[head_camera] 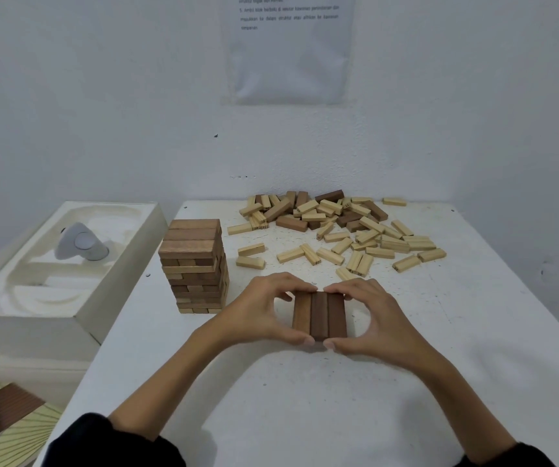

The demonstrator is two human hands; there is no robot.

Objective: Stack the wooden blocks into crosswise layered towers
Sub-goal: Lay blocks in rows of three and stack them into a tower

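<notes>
Right now both hands work one thing: the left hand (261, 311) and the right hand (381, 318) pinch a flat row of three brown rectangular wooden blocks (319, 315) between them, with thumbs at the near ends and curled fingers over the far ends. Black sleeves (116, 439) cover both forearms at the bottom edge. The row lies on the white speckled table (305, 409), front centre. Its blocks sit side by side and touching, long axes pointing away from the person toward the wall. The left block is lighter reddish brown, the other two darker. Left of the hands and a bit further back, apart from them, stands a tall crosswise tower of mixed pale and brown wooden blocks (195, 264). Its top layer is three brown blocks with long axes running left to right. Further back, a loose scatter of mostly pale wooden blocks (338, 227) lies at all angles, reaching near the plain white wall (103, 96). A printed white paper sheet (288, 48) hangs on that wall. Beside the table's left edge sits a white rectangular box (35, 318) holding a pale rounded object (79, 246). A striped patterned floor covering (12, 426) shows lower left.
</notes>
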